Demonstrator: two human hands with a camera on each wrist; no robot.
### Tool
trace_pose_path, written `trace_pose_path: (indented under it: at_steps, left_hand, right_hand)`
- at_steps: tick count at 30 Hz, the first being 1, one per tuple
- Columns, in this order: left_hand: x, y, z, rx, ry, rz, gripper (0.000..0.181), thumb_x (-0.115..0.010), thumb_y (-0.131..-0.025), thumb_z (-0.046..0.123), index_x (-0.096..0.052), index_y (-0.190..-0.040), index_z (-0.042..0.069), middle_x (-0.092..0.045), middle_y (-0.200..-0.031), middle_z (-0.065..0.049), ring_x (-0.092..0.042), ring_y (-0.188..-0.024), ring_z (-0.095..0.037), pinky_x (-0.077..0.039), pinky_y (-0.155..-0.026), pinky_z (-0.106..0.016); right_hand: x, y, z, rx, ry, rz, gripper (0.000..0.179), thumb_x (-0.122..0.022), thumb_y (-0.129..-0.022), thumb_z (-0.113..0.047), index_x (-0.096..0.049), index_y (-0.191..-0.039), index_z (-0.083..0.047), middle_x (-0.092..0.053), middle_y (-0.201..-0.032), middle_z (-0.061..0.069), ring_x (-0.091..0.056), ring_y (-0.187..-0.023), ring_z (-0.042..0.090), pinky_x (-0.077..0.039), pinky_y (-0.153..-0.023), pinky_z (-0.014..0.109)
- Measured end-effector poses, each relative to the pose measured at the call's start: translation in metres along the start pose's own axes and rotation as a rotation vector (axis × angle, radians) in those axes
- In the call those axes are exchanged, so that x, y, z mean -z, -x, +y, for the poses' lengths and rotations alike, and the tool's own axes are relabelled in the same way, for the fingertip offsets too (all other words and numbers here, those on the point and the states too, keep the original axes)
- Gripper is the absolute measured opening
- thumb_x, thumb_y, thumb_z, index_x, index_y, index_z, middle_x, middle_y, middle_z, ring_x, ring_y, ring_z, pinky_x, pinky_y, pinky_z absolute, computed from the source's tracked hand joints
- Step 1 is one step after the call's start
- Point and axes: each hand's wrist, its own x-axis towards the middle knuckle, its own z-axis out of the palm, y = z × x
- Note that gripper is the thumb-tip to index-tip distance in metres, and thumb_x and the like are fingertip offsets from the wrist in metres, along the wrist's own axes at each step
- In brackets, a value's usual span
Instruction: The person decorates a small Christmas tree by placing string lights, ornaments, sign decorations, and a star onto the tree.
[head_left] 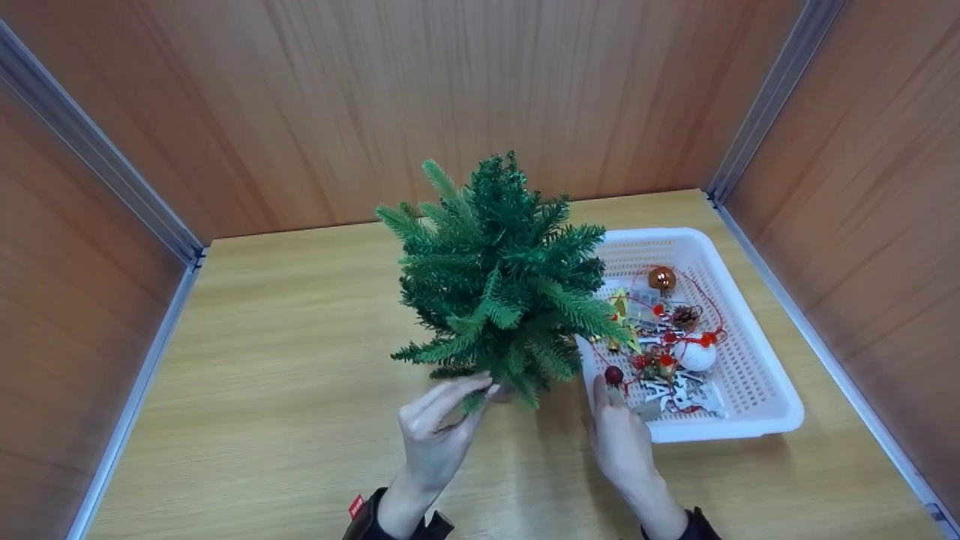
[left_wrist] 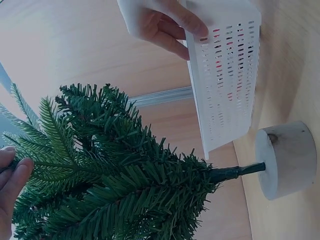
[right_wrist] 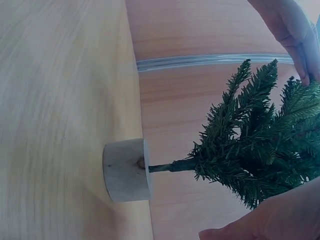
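Our left hand point(head_left: 439, 427) pinches a branch tip of the green tree point(head_left: 502, 285), upright on its pale round base point(left_wrist: 285, 165) on the wooden table point(head_left: 285, 322) walled by wood-grain panels point(head_left: 495, 97). Our right hand point(head_left: 624, 446) lies over the near-left rim of the white basket point(head_left: 759, 352); whether it grips, we cannot tell. Inside lie a white ball point(head_left: 696, 356), pinecone point(head_left: 685, 316) and copper ball point(head_left: 661, 278). More tabletop lies left of the tree than right.

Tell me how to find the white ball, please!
Beside the green tree sits a white basket. In it, just below the brown pinecone in the head view, is the white ball. It's the biggest ball showing, and the only white one.
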Motion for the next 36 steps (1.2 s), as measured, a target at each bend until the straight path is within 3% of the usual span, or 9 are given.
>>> trace_pose_path:
  at_steps: [5,11,15,17,20,24,26,31,36]
  left_hand:
    - [0.0,0.001,0.0,0.003,0.052,0.01,0.022,-0.069,-0.062,-0.013,-0.064,-0.083,-0.007,-0.064,-0.081,-0.021,-0.064,-0.072,-0.025,-0.052,-0.064,-0.026]
    - [0.0,0.002,0.002,-0.003,0.078,0.026,0.014,-0.069,-0.07,-0.006,-0.064,-0.083,-0.008,-0.063,-0.079,-0.023,-0.064,-0.072,-0.024,-0.052,-0.064,-0.026]
    - [0.0,0.002,0.004,-0.006,0.085,0.03,0.012,-0.068,-0.074,-0.001,-0.065,-0.083,-0.008,-0.063,-0.079,-0.023,-0.064,-0.071,-0.024,-0.052,-0.063,-0.025]
    - [-0.001,0.002,0.006,-0.006,0.077,0.031,0.013,-0.069,-0.073,-0.001,-0.065,-0.084,-0.008,-0.063,-0.079,-0.022,-0.064,-0.071,-0.024,-0.052,-0.064,-0.025]
    - [-0.001,0.004,0.008,-0.01,0.045,0.032,0.014,-0.07,-0.071,-0.003,-0.065,-0.083,-0.008,-0.064,-0.078,-0.021,-0.064,-0.071,-0.024,-0.052,-0.065,-0.025]
    - [-0.001,0.008,0.011,-0.014,0.005,0.031,0.013,-0.069,-0.072,-0.001,-0.065,-0.083,-0.007,-0.063,-0.079,-0.02,-0.063,-0.071,-0.025,-0.051,-0.067,-0.024]
    - [-0.002,0.009,0.013,-0.013,0.001,0.034,0.012,-0.068,-0.074,-0.001,-0.065,-0.084,-0.007,-0.063,-0.08,-0.019,-0.063,-0.072,-0.026,-0.051,-0.068,-0.023]
    - [-0.003,0.006,0.022,-0.005,0.019,0.059,0.012,-0.066,-0.076,-0.002,-0.064,-0.086,-0.007,-0.062,-0.082,-0.019,-0.061,-0.073,-0.025,-0.051,-0.067,-0.023]
    - [-0.004,0.007,0.024,-0.007,0.016,0.066,0.017,-0.068,-0.072,-0.006,-0.065,-0.089,-0.006,-0.062,-0.084,-0.018,-0.059,-0.075,-0.024,-0.05,-0.068,-0.023]
  right_hand:
    - [0.002,-0.002,0.0,-0.022,-0.002,-0.051,0.055,-0.071,-0.069,-0.003,-0.048,-0.117,0.013,-0.059,-0.09,0.024,-0.058,-0.063,0.03,-0.05,-0.051,0.036]
    - [0.008,-0.004,0.0,-0.001,-0.024,-0.096,0.057,-0.071,-0.071,-0.009,-0.046,-0.117,0.014,-0.058,-0.089,0.026,-0.058,-0.063,0.032,-0.05,-0.049,0.035]
    - [0.026,-0.016,0.007,0.035,-0.096,-0.206,0.054,-0.073,-0.07,-0.014,-0.051,-0.113,0.011,-0.06,-0.079,0.019,-0.057,-0.058,0.025,-0.049,-0.048,0.031]
    - [0.04,-0.027,0.013,0.055,-0.129,-0.254,0.047,-0.073,-0.071,-0.015,-0.056,-0.107,0.008,-0.061,-0.074,0.014,-0.057,-0.058,0.021,-0.049,-0.05,0.029]
    - [0.062,-0.046,0.024,0.049,-0.12,-0.279,0.029,-0.072,-0.073,-0.016,-0.06,-0.091,0.002,-0.055,-0.063,0.006,-0.051,-0.051,0.016,-0.043,-0.044,0.028]
    - [0.084,-0.073,0.036,0.058,-0.005,-0.238,0.036,-0.071,-0.074,-0.016,-0.057,-0.1,0.005,-0.059,-0.07,0.017,-0.05,-0.047,0.019,-0.041,-0.038,0.029]
    - [0.09,-0.087,0.04,0.056,0.047,-0.233,0.048,-0.07,-0.074,-0.014,-0.052,-0.115,0.004,-0.061,-0.08,0.022,-0.052,-0.047,0.021,-0.043,-0.038,0.03]
    - [0.091,-0.124,0.056,-0.004,0.135,-0.268,0.039,-0.068,-0.077,-0.017,-0.053,-0.105,0.006,-0.057,-0.083,0.023,-0.053,-0.055,0.026,-0.043,-0.043,0.034]
    - [0.069,-0.155,0.079,-0.077,0.192,-0.359,0.035,-0.068,-0.078,-0.019,-0.055,-0.096,0.007,-0.056,-0.08,0.02,-0.052,-0.062,0.028,-0.042,-0.051,0.037]
